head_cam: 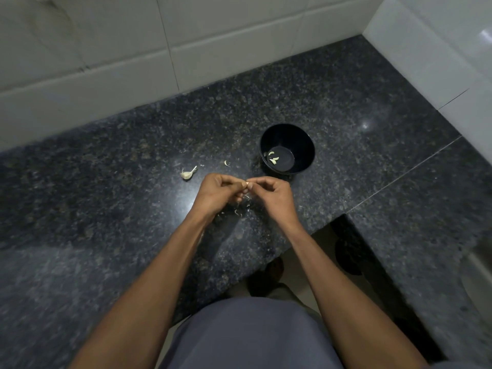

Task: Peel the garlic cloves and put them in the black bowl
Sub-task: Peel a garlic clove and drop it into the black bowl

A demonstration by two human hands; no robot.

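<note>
Head view is showing, left of the black bowl [287, 148], a garlic piece [188, 173] lying on the table [106, 182]. Nearer, the left hand [219, 194] and right hand [271, 194] are both pinching one garlic clove [247, 184]. This small clove is risking to slip and fall among the peels [241, 209].

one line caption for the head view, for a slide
Both hands peel a garlic clove beside a black bowl on a dark counter.
</note>
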